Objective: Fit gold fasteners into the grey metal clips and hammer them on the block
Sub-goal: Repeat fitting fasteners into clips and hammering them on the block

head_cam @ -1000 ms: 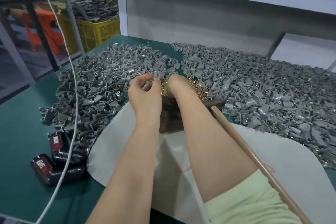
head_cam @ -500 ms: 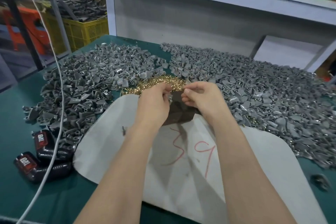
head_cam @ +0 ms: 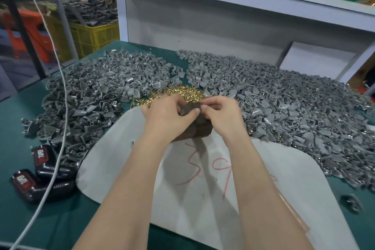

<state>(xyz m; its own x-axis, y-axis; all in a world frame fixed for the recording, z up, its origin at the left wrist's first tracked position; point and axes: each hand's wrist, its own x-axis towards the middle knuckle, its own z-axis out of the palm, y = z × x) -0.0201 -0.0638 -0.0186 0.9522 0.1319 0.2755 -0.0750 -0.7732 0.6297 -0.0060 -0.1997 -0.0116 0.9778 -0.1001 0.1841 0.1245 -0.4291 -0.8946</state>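
Note:
Over the dark block (head_cam: 202, 128), my left hand (head_cam: 168, 116) grips a grey metal clip (head_cam: 185, 111) between thumb and fingers. My right hand (head_cam: 222, 113) meets it from the right, its thumb and forefinger pinched on a small gold fastener at the clip's edge. The fingers mostly hide the fastener. A heap of loose gold fasteners (head_cam: 178, 91) lies just behind the block. Grey clips spread in one big pile on the left (head_cam: 97, 91) and another on the right (head_cam: 288, 105).
The block stands on a white sheet (head_cam: 203, 189) with red marks, on a green table (head_cam: 24, 219). Two black packs with red labels (head_cam: 40, 158) and a white cable (head_cam: 60, 111) lie at left. A single clip (head_cam: 351, 202) sits near the right edge. A grey shelf unit (head_cam: 203, 22) closes the back.
Both hands have drawn back from the piles and come together over the block. The hammer that lay across the block a second ago is gone from it.

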